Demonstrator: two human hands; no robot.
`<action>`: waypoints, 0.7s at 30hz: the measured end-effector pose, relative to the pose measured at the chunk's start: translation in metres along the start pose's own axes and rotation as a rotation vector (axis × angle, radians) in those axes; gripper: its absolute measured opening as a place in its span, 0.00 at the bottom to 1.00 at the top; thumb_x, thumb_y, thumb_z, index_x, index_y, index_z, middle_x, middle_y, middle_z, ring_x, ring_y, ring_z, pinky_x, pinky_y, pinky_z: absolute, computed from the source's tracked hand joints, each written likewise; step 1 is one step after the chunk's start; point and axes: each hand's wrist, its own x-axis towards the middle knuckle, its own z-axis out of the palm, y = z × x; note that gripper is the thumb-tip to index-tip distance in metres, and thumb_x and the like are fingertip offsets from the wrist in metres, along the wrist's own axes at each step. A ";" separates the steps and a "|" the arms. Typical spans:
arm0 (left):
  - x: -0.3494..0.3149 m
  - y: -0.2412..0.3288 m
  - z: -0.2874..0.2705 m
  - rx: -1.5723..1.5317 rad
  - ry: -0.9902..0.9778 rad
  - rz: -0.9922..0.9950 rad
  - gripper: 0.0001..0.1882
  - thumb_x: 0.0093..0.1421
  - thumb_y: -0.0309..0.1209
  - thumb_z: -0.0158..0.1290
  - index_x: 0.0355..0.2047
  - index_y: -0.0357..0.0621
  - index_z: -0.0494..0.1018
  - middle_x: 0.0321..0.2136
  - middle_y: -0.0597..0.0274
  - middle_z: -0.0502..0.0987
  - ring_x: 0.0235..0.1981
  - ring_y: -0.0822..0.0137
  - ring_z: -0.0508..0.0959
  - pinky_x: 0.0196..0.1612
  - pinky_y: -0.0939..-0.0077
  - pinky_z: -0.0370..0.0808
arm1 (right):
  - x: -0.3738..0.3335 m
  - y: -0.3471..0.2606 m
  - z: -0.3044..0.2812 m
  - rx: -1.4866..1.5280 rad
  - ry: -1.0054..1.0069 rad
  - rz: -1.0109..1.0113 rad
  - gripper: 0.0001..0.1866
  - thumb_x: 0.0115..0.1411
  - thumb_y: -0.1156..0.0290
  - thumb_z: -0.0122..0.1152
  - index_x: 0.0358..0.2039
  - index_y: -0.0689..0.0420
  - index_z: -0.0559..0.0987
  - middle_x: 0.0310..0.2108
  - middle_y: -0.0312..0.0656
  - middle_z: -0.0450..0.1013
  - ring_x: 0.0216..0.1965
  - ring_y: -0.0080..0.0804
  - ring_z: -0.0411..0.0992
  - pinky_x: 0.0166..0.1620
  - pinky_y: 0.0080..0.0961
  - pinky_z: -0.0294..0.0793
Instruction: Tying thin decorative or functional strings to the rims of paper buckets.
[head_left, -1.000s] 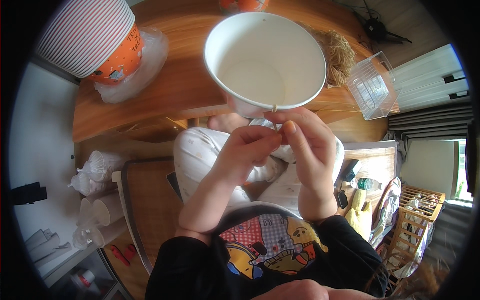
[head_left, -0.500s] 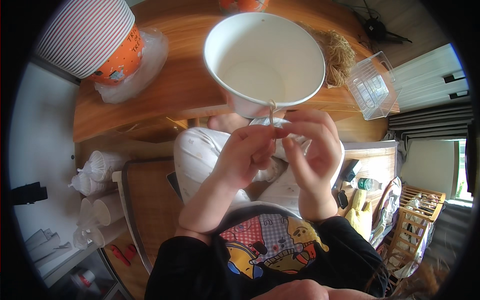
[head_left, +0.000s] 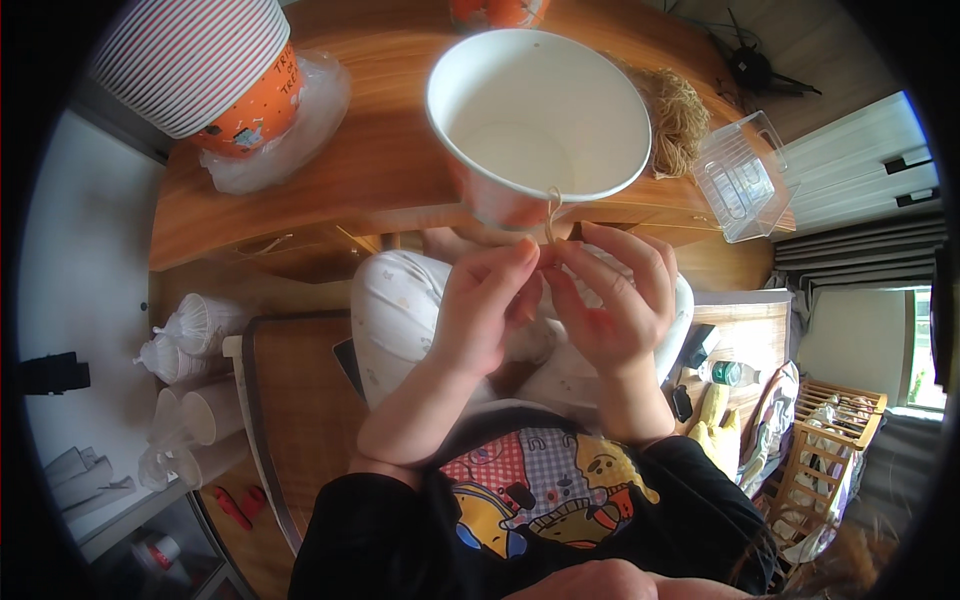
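Note:
A large paper bucket (head_left: 600, 110), white inside with an orange outer wall, stands open-topped at the table's near edge. A thin tan string (head_left: 553, 215) loops through its near rim and hangs down to my fingers. My left hand (head_left: 485, 310) pinches the string's lower part between thumb and forefinger. My right hand (head_left: 625, 300) meets it there, thumb and fingertips also closed on the string. Both hands are just below the rim, over my lap; the string's ends are hidden by the fingers.
A tall stack of orange printed buckets (head_left: 245, 110) on clear plastic stands at the table's left. A bundle of tan strings (head_left: 675, 120) lies right of the bucket, beside a clear plastic bin (head_left: 745, 175). Another orange bucket (head_left: 500, 12) shows at the far edge.
My hands have shifted their grip on the string: the left thumb is now raised and the right fingers have drawn closer together. The view has moved slightly.

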 end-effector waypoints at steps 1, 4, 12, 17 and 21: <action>0.000 -0.003 -0.002 -0.001 0.000 0.005 0.18 0.69 0.43 0.46 0.32 0.43 0.75 0.14 0.71 0.65 0.17 0.80 0.62 0.19 0.82 0.57 | 0.000 0.000 0.000 0.000 0.003 0.001 0.19 0.39 0.74 0.74 0.36 0.50 0.85 0.41 0.35 0.77 0.36 0.34 0.73 0.38 0.27 0.74; 0.000 -0.009 -0.005 -0.048 0.012 0.037 0.18 0.68 0.43 0.48 0.33 0.42 0.77 0.15 0.72 0.65 0.17 0.79 0.63 0.19 0.82 0.57 | -0.001 -0.001 0.000 0.034 0.001 0.016 0.17 0.41 0.75 0.73 0.36 0.51 0.85 0.40 0.37 0.77 0.36 0.34 0.73 0.38 0.26 0.73; 0.001 -0.005 0.003 -0.106 0.083 0.001 0.08 0.65 0.32 0.55 0.34 0.40 0.78 0.17 0.71 0.69 0.18 0.80 0.65 0.20 0.84 0.58 | -0.007 0.002 0.004 0.151 0.023 0.063 0.17 0.41 0.77 0.74 0.35 0.53 0.85 0.38 0.39 0.77 0.35 0.36 0.73 0.37 0.29 0.72; 0.006 -0.008 -0.014 -0.197 -0.048 -0.016 0.09 0.62 0.31 0.58 0.37 0.38 0.80 0.22 0.71 0.75 0.23 0.82 0.70 0.26 0.88 0.62 | -0.009 0.004 0.007 0.149 0.030 0.066 0.17 0.40 0.75 0.75 0.34 0.52 0.84 0.37 0.38 0.77 0.34 0.36 0.72 0.37 0.29 0.72; 0.007 -0.010 -0.012 -0.136 -0.016 0.012 0.08 0.61 0.30 0.60 0.37 0.38 0.80 0.26 0.68 0.78 0.23 0.82 0.70 0.25 0.89 0.63 | -0.011 0.006 0.007 0.150 0.039 0.071 0.16 0.39 0.75 0.75 0.32 0.53 0.84 0.35 0.38 0.77 0.33 0.36 0.72 0.36 0.29 0.71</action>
